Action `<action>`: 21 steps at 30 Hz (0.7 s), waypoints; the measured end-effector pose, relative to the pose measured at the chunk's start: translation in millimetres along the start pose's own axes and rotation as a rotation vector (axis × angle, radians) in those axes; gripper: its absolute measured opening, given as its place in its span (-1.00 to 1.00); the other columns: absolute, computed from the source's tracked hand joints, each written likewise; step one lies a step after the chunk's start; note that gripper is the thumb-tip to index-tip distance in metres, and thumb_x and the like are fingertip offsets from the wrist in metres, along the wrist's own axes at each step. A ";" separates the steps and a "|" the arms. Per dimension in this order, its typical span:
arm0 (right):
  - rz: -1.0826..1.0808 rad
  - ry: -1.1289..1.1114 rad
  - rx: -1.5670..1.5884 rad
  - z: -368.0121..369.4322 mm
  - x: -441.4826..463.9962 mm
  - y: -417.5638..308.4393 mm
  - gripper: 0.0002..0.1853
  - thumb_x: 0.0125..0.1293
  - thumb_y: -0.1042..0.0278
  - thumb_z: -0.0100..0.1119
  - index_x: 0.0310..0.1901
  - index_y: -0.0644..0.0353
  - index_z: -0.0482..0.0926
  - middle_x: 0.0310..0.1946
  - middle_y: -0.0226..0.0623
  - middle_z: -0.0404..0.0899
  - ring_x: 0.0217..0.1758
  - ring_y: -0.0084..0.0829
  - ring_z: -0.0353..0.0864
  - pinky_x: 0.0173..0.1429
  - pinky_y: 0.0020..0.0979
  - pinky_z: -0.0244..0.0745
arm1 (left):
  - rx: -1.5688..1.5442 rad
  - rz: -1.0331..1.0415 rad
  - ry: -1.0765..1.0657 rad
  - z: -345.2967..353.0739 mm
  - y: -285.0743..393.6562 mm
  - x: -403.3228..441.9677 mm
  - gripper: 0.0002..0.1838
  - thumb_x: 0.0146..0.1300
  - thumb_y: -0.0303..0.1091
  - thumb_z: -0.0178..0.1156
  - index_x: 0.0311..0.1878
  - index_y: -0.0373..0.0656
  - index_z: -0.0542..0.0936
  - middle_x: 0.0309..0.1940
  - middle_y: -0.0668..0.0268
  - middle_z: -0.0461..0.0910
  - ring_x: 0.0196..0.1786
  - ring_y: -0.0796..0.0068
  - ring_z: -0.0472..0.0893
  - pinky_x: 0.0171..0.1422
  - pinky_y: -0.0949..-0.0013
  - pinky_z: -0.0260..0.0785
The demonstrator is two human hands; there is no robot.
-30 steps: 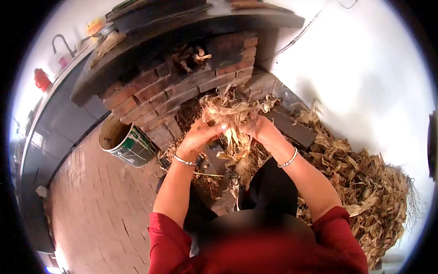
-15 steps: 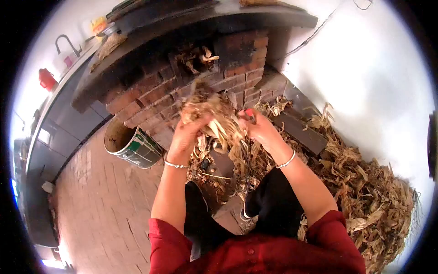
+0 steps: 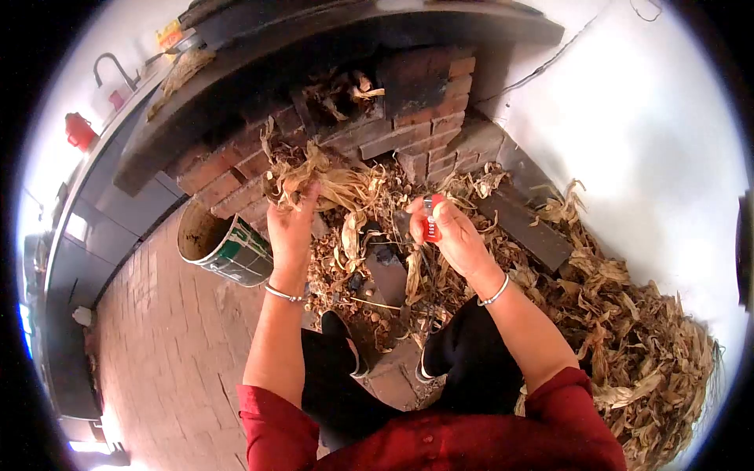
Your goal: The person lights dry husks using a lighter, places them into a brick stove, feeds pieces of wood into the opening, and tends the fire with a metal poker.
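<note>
My left hand is closed around a bunch of dry corn husks, whose loose ends fan up and to the right in front of the brick stove. In my right hand is a red lighter with a metal top, held upright between thumb and fingers. The two hands are apart, with the lighter to the right of the bunch. No flame shows at the lighter. Above the hands, the stove's firebox opening has dry husks stuffed in it.
A bucket stands on the floor at the left of the stove. Husk litter lies around my feet, and a large heap of dry husks lines the right wall. A dark plank rests beside the heap. A counter runs along the left.
My left hand has moved left with the husk bunch, away from my right hand. The red lighter in my right hand has come into fuller view.
</note>
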State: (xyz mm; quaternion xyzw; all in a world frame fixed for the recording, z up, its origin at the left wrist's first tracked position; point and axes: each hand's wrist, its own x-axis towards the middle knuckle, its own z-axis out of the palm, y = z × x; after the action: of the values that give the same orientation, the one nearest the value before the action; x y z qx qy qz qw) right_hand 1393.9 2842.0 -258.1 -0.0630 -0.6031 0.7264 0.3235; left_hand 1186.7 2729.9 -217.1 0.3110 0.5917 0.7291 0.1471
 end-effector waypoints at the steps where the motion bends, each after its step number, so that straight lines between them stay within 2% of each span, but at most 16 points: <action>1: 0.014 0.003 -0.008 4.8 1.1 -4.2 -0.41 0.40 -0.20 -0.26 -0.01 0.25 0.43 -0.47 -0.48 0.35 -0.43 -0.63 0.28 -0.28 -0.58 0.25 | 0.002 -0.003 0.003 -0.6 -2.3 -0.8 -0.85 0.20 -0.37 0.26 -0.17 -0.13 0.58 -0.44 0.61 0.49 -0.51 0.81 0.28 -0.46 0.61 0.07; 2: 0.019 0.000 -0.003 4.3 2.6 -3.2 -0.41 0.40 -0.20 -0.26 -0.01 0.25 0.43 -0.47 -0.48 0.35 -0.43 -0.63 0.28 -0.28 -0.58 0.25 | -0.023 -0.026 0.004 -2.4 -4.2 -1.3 -0.86 0.20 -0.36 0.27 -0.19 -0.11 0.58 -0.47 0.62 0.46 -0.52 0.81 0.26 -0.47 0.61 0.06; 5: 0.098 -0.033 0.024 6.7 8.2 -2.5 -0.37 0.40 -0.25 -0.33 -0.07 0.25 0.44 -0.58 -0.56 0.16 -0.53 -0.69 0.09 -0.43 -0.60 0.06 | -0.067 -0.035 -0.001 -4.7 -6.7 0.3 -0.87 0.20 -0.35 0.27 -0.21 -0.09 0.57 -0.51 0.63 0.43 -0.54 0.80 0.24 -0.49 0.60 0.04; 8: 0.159 -0.001 -0.083 5.2 8.8 5.0 -0.36 0.39 -0.28 -0.35 -0.16 0.24 0.42 -0.60 -0.55 0.19 -0.55 -0.68 0.10 -0.42 -0.59 0.07 | -0.079 -0.008 -0.017 -5.0 -7.4 -0.6 -0.85 0.19 -0.33 0.28 -0.22 -0.09 0.56 -0.52 0.62 0.41 -0.55 0.80 0.23 -0.49 0.59 0.02; 9: 0.149 0.031 -0.108 6.5 8.7 7.2 -0.37 0.40 -0.27 -0.32 -0.26 0.25 0.44 -0.63 -0.56 0.18 -0.57 -0.68 0.09 -0.44 -0.59 0.05 | -0.098 0.014 -0.025 -5.6 -9.7 -0.1 -0.84 0.18 -0.33 0.29 -0.21 -0.10 0.56 -0.52 0.62 0.42 -0.55 0.80 0.23 -0.49 0.59 0.03; 11: 0.154 0.078 -0.134 12.5 10.7 4.7 -0.40 0.41 -0.23 -0.30 -0.30 0.25 0.45 -0.64 -0.55 0.18 -0.58 -0.68 0.09 -0.45 -0.58 0.04 | -0.112 0.032 -0.026 -6.0 -7.5 -1.9 -0.83 0.18 -0.32 0.29 -0.21 -0.11 0.56 -0.52 0.62 0.42 -0.55 0.79 0.23 -0.48 0.60 0.03; 12: 0.152 0.130 -0.165 13.9 11.5 4.5 -0.42 0.42 -0.19 -0.27 -0.34 0.25 0.45 -0.65 -0.55 0.18 -0.58 -0.68 0.09 -0.46 -0.57 0.03 | -0.084 -0.009 -0.031 -6.1 -5.2 -3.9 -0.79 0.19 -0.42 0.25 -0.10 -0.19 0.54 -0.29 0.50 0.50 -0.29 0.70 0.37 -0.18 0.54 0.18; 13: 0.218 0.096 -0.131 8.9 12.7 4.0 -0.52 0.43 -0.11 -0.19 -0.40 0.19 0.35 -0.59 -0.50 0.25 -0.51 -0.66 0.18 -0.40 -0.57 0.13 | -0.069 -0.032 -0.032 -5.5 -4.1 -5.5 -0.75 0.20 -0.47 0.23 -0.05 -0.24 0.53 -0.17 0.43 0.54 -0.15 0.65 0.44 -0.03 0.52 0.26; 14: 0.223 0.094 -0.130 8.2 13.7 5.2 -0.52 0.43 -0.11 -0.19 -0.40 0.19 0.35 -0.59 -0.50 0.25 -0.51 -0.66 0.18 -0.40 -0.57 0.13 | -0.055 -0.055 -0.033 -4.9 -3.1 -7.0 -0.72 0.20 -0.51 0.21 0.00 -0.28 0.53 -0.06 0.37 0.57 -0.02 0.60 0.51 0.13 0.49 0.34; 17: 0.281 0.149 -0.193 10.7 16.0 6.9 -0.53 0.41 -0.10 -0.16 -0.38 0.22 0.38 -0.58 -0.46 0.29 -0.51 -0.64 0.21 -0.39 -0.55 0.16 | -0.060 -0.011 -0.081 0.1 -4.2 -11.9 -0.72 0.21 -0.53 0.19 0.00 -0.34 0.50 -0.03 0.31 0.56 0.03 0.55 0.51 0.21 0.42 0.36; 18: 0.259 0.206 -0.180 13.8 17.1 6.6 -0.55 0.39 -0.08 -0.15 -0.39 0.20 0.37 -0.61 -0.50 0.24 -0.55 -0.66 0.15 -0.43 -0.56 0.07 | -0.046 0.005 -0.091 2.3 -4.3 -13.7 -0.72 0.22 -0.54 0.18 0.00 -0.36 0.49 -0.02 0.29 0.55 0.04 0.52 0.52 0.23 0.39 0.36; 19: 0.235 0.262 -0.168 14.7 18.2 6.8 -0.57 0.37 -0.07 -0.14 -0.40 0.19 0.36 -0.63 -0.53 0.18 -0.59 -0.69 0.09 -0.48 -0.57 -0.02 | -0.038 0.065 -0.066 5.5 -5.7 -14.3 -0.75 0.20 -0.43 0.24 -0.07 -0.30 0.54 -0.18 0.39 0.56 -0.20 0.63 0.44 -0.08 0.49 0.28; 21: 0.277 0.281 -0.170 11.2 19.9 8.9 -0.60 0.36 -0.03 -0.14 -0.40 0.17 0.33 -0.63 -0.53 0.18 -0.60 -0.69 0.08 -0.49 -0.57 -0.03 | 0.070 0.103 -0.103 4.0 -1.8 -18.0 -0.72 0.18 -0.36 0.28 -0.09 -0.30 0.57 -0.25 0.39 0.60 -0.34 0.66 0.48 -0.28 0.56 0.32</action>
State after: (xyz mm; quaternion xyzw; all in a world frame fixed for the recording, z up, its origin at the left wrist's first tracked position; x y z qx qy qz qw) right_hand 1369.5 2842.9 -257.3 -0.2729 -0.5968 0.6944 0.2952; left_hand 1202.6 2722.9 -223.4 0.3830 0.5917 0.6976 0.1285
